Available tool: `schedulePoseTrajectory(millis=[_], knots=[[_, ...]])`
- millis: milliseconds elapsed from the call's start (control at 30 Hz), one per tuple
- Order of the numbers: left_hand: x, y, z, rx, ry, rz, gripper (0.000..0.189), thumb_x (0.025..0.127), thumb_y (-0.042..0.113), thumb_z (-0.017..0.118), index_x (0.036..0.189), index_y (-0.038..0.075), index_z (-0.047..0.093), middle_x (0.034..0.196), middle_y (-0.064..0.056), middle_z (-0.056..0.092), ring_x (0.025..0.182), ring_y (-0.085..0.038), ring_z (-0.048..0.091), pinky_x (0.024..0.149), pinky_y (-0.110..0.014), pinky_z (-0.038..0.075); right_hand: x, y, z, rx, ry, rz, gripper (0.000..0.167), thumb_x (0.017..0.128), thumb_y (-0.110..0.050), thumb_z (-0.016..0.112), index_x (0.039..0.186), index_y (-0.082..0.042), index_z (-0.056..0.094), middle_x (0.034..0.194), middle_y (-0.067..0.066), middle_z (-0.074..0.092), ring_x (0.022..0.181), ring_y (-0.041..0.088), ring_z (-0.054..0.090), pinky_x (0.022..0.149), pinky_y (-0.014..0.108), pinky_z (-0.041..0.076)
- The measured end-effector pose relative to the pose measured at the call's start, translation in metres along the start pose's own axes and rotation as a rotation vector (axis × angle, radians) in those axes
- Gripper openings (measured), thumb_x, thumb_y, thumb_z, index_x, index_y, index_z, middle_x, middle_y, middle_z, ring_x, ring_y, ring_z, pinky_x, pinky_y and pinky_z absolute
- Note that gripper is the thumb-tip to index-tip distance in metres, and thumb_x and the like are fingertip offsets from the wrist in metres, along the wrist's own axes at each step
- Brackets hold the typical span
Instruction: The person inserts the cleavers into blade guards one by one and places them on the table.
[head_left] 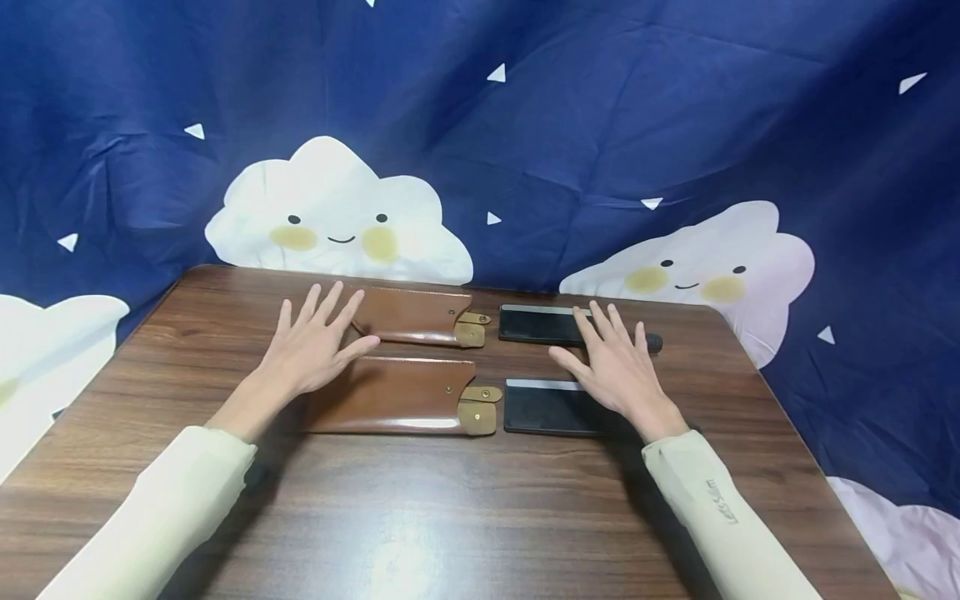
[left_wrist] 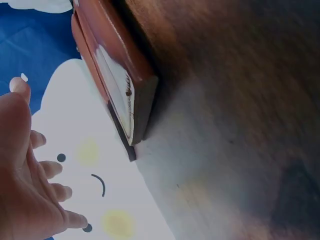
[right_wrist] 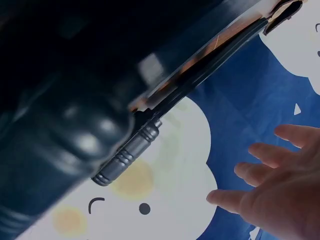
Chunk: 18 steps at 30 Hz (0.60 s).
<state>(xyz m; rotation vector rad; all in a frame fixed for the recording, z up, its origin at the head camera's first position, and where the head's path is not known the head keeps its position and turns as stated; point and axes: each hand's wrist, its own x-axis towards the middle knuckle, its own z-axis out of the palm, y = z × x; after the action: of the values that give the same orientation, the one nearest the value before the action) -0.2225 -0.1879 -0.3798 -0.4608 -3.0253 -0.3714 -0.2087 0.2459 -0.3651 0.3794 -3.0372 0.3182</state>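
Note:
My left hand point(head_left: 311, 350), fingers spread and holding nothing, hovers over the left ends of two brown leather sheaths. The far sheath point(head_left: 416, 315) and the near sheath point(head_left: 397, 398) lie parallel, each with a tan snap strap on its right end. My right hand point(head_left: 618, 367) also has its fingers spread, above two black cleavers with silver edges. Partly under that hand in the head view are the far cleaver point(head_left: 536, 327) and the near cleaver point(head_left: 551, 410). The right wrist view shows their ringed black handles point(right_wrist: 130, 155) below the empty palm.
Everything lies on a brown wood-grain table point(head_left: 420, 508). A blue curtain point(head_left: 525, 133) with smiling clouds and white triangles hangs along the table's back and sides. Light glares off the table's front part.

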Motion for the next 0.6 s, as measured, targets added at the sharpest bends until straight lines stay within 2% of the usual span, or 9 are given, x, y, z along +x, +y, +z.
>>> schedulePoseTrajectory(millis=[133, 367, 533, 600], knots=[[-0.002, -0.003, 0.001, -0.01, 0.006, 0.008, 0.091, 0.097, 0.074, 0.037, 0.165, 0.017, 0.016, 0.169, -0.017, 0.007, 0.153, -0.043, -0.002, 0.114, -0.068, -0.004, -0.004, 0.007, -0.002, 0.021, 0.004, -0.014, 0.094, 0.096, -0.074, 0.04, 0.162, -0.008, 0.025, 0.168, 0.018, 0.013, 0.154, 0.038, 0.002, 0.114, 0.069, -0.001], [-0.005, -0.006, 0.004, -0.006, 0.026, 0.047, 0.108, 0.082, 0.084, 0.053, 0.164, 0.019, 0.023, 0.168, -0.016, 0.015, 0.153, -0.04, 0.005, 0.117, -0.065, 0.006, -0.014, 0.027, -0.006, 0.08, 0.076, -0.115, 0.089, 0.095, -0.064, 0.057, 0.158, -0.004, 0.035, 0.164, 0.02, 0.025, 0.153, 0.038, 0.01, 0.117, 0.064, 0.004], [-0.005, -0.006, 0.008, -0.008, 0.034, 0.111, 0.108, 0.08, 0.081, 0.059, 0.163, 0.019, 0.026, 0.167, -0.014, 0.021, 0.153, -0.038, 0.01, 0.118, -0.062, 0.009, -0.021, 0.043, -0.007, 0.115, 0.134, -0.184, 0.084, 0.092, -0.056, 0.068, 0.153, -0.004, 0.044, 0.159, 0.02, 0.036, 0.15, 0.039, 0.022, 0.118, 0.061, 0.013], [-0.004, -0.005, 0.009, -0.028, 0.029, 0.148, 0.107, 0.08, 0.08, 0.061, 0.162, 0.018, 0.029, 0.166, -0.015, 0.024, 0.153, -0.039, 0.012, 0.118, -0.06, 0.011, -0.024, 0.048, -0.007, 0.131, 0.123, -0.193, 0.084, 0.089, -0.054, 0.072, 0.152, -0.005, 0.046, 0.158, 0.019, 0.038, 0.149, 0.04, 0.025, 0.114, 0.065, 0.018]])
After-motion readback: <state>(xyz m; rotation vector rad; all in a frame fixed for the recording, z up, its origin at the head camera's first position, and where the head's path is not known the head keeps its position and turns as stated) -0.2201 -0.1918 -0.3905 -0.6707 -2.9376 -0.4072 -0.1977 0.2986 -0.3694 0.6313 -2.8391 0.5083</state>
